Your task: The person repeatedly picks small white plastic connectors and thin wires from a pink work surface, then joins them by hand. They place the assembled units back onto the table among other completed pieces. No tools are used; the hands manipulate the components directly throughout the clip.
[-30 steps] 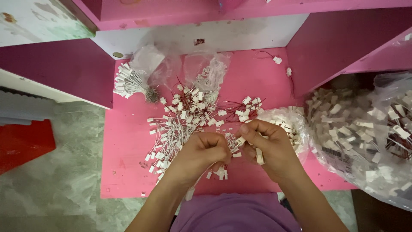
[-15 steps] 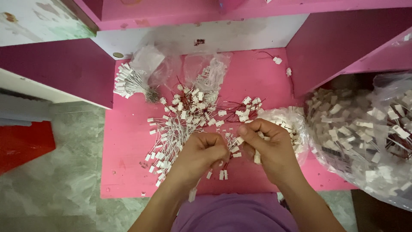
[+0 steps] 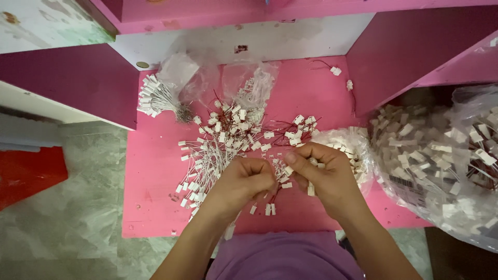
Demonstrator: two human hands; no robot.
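At 10 o'clock a tied bundle [image 3: 155,98] of white-tipped wires lies beside clear bags [image 3: 249,83]. The left hand [image 3: 244,184] is curled shut on wired white plugs [image 3: 270,207]; loose plugs [image 3: 223,140] spread at 11 o'clock. The right hand [image 3: 324,173] pinches one plug [image 3: 310,190]. At 3 o'clock bulges a big clear sack [image 3: 441,161]. The pink tabletop [image 3: 155,207] lies bare towards its left edge.

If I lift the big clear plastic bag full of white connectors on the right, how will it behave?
The big clear bag would probably sag and change shape, since its thin film looks crumpled. Packed with many small pieces, it is likely fairly heavy. Its mouth seems open, so pieces might spill.
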